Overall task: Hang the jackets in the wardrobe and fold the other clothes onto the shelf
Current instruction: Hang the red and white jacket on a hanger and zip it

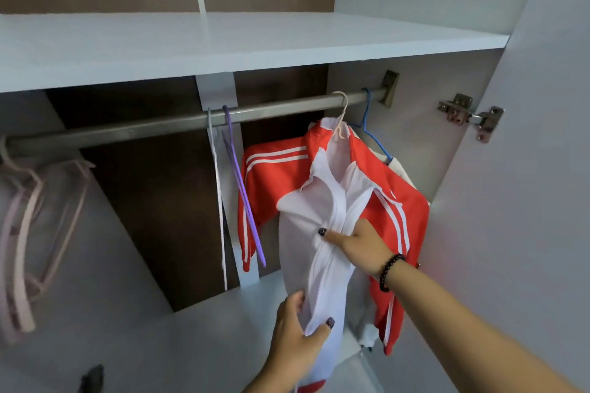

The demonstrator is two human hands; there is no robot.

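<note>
Hangers [236, 169] dangle left of your hands; your left hand [295, 332] and right hand [360, 246] both pinch the jacket [319, 217], which hides another garment behind.

Soft, even daylight is filling the wardrobe, leaving the dark back panel [159, 201] in shade. The wide lens is bending the shelf [223, 51] and rail [191, 120] into curves. The pink hangers [28, 233] at the left edge are smearing into blur.
</note>
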